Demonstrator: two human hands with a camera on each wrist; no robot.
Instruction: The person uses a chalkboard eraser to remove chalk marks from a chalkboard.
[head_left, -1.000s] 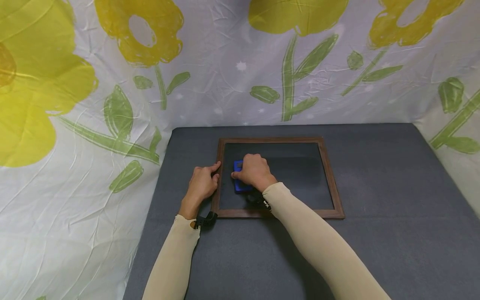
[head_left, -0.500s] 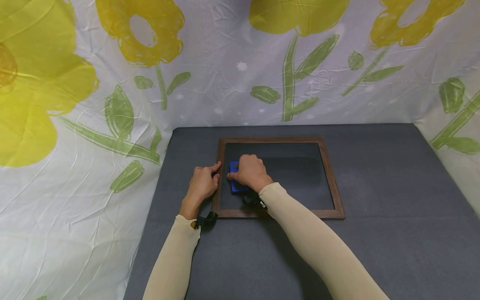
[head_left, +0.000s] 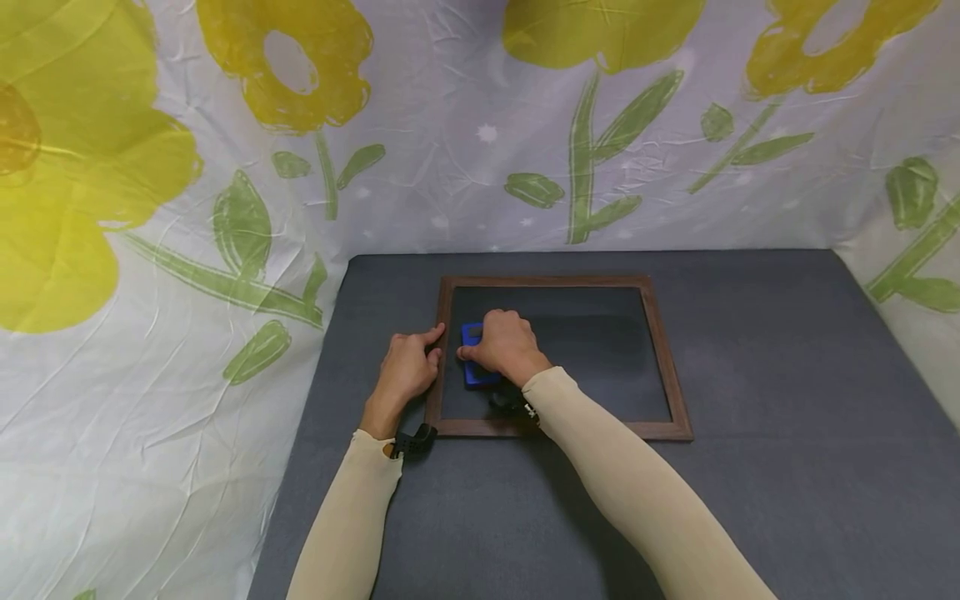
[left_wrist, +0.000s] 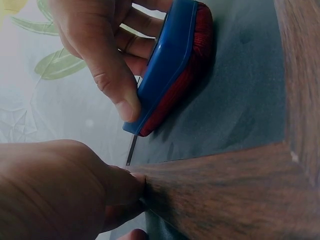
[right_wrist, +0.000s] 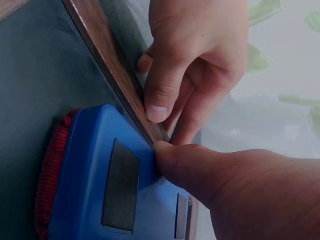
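Note:
A chalkboard point(head_left: 600, 350) with a brown wooden frame lies flat on the table. On its left part sits a blue eraser point(head_left: 472, 335) with a red fabric underside, seen side-on in the left wrist view against the dark surface. My right hand point(head_left: 510, 346) grips the eraser by its sides, thumb towards the frame; the hand hides much of it in the head view. At the left side of the frame, my left hand point(head_left: 405, 367) holds the edge, its thumb and fingertips against the wood. Both hands are close together there.
The table point(head_left: 765, 375) has a dark grey cover and runs out beyond the board on every side. A white cloth point(head_left: 450, 192) printed with yellow flowers hangs behind and to the left. Each wrist wears a black strap point(head_left: 415, 440).
My right hand has slid the eraser slightly left, towards the left side of the frame, and it has since stayed about there. My left hand has kept its place on the frame.

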